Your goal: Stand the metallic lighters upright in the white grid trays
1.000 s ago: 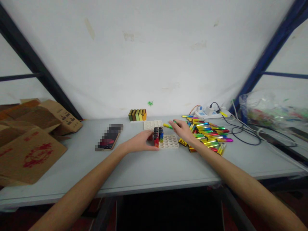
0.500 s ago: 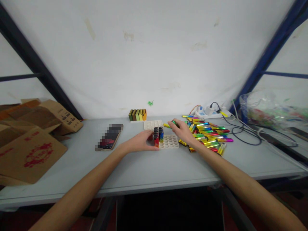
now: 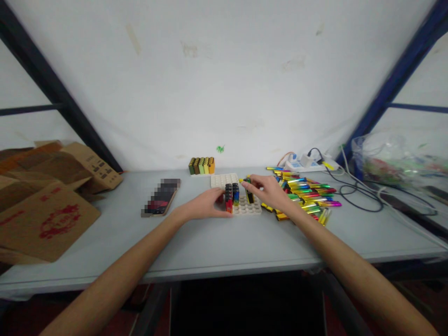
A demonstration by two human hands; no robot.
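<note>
A white tray with round pockets [image 3: 250, 210] lies in front of me on the table. Red lighters with black tops [image 3: 228, 200] stand upright in a row at its left end, and blue-and-yellow lighters [image 3: 235, 196] stand beside them. My left hand [image 3: 206, 204] is closed around that left end, thumb at the front and fingers behind the red row. Between the thumb and fingers of my right hand [image 3: 268, 189], a dark, shiny lighter with a yellow edge [image 3: 249, 193] is held nearly upright over the tray's right part. Whether its bottom sits in a pocket, I cannot tell.
Loose shiny lighters [image 3: 304, 193] are heaped to the right. Behind are a second white tray [image 3: 224, 179] and a filled block of lighters [image 3: 202, 166]. A phone [image 3: 163, 198] and cardboard boxes [image 3: 66, 214] lie left; a power strip [image 3: 303, 164], cables and a plastic bag [image 3: 385, 158] right.
My right hand has brought the lighter from beside the heap leftward over the tray and turned it nearly upright. My left hand keeps its place at the tray.
</note>
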